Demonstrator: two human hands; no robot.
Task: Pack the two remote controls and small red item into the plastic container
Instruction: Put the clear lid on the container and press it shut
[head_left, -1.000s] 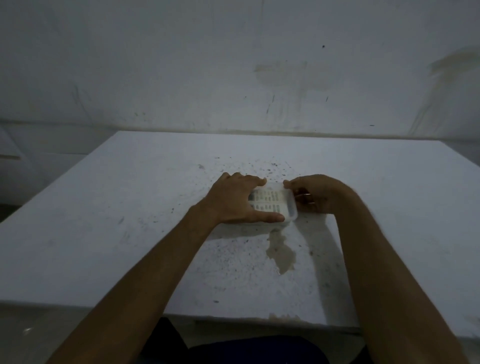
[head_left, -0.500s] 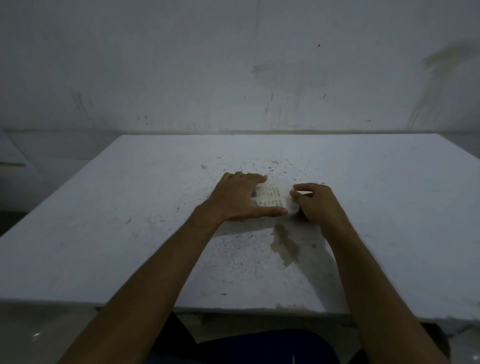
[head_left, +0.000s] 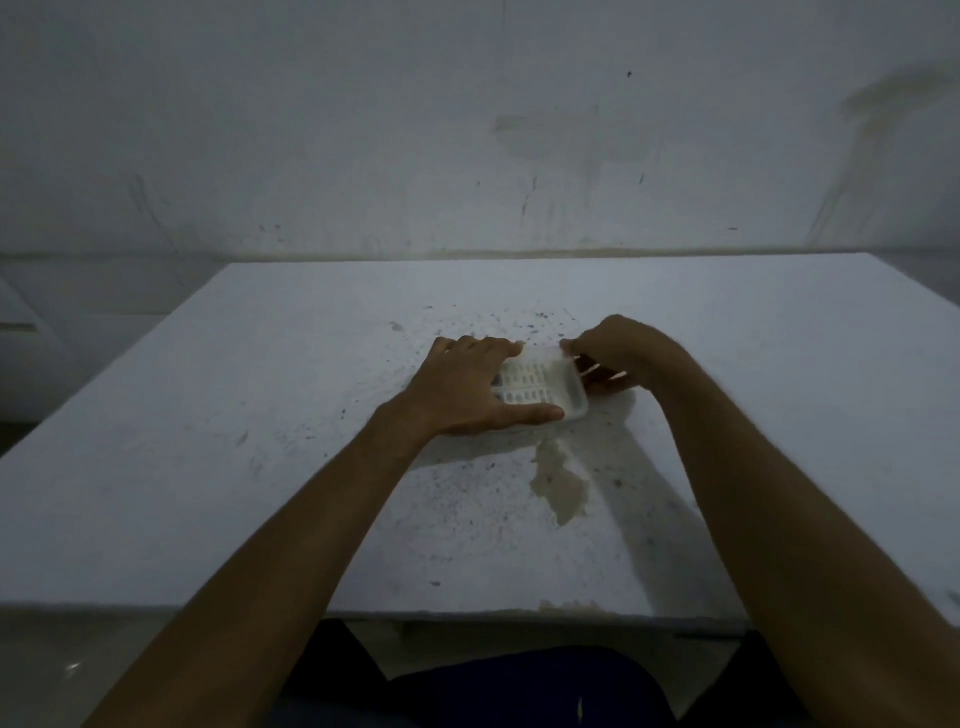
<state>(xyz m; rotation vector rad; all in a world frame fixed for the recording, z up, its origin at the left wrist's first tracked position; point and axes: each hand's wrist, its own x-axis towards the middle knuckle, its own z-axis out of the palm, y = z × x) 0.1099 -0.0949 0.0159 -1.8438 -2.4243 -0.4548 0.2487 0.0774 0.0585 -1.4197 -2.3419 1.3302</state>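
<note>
A clear plastic container (head_left: 569, 395) lies on the white table (head_left: 260, 441), near its middle. Through its top I see the button rows of white remote controls (head_left: 530, 384). The small red item is not visible. My left hand (head_left: 467, 389) lies flat over the container's left half, thumb along its near edge. My right hand (head_left: 618, 353) curls around the container's far right corner, fingertips pinching the rim.
A beige stain (head_left: 563, 483) marks the table just in front of the container. Dark specks are scattered around it. A marked wall (head_left: 519, 156) rises right behind the table's far edge. The table's near edge (head_left: 467, 613) is by my lap.
My right hand has shifted from the container's right side up to its far right corner. My left hand stays pressed on top. The camera view has shifted slightly.
</note>
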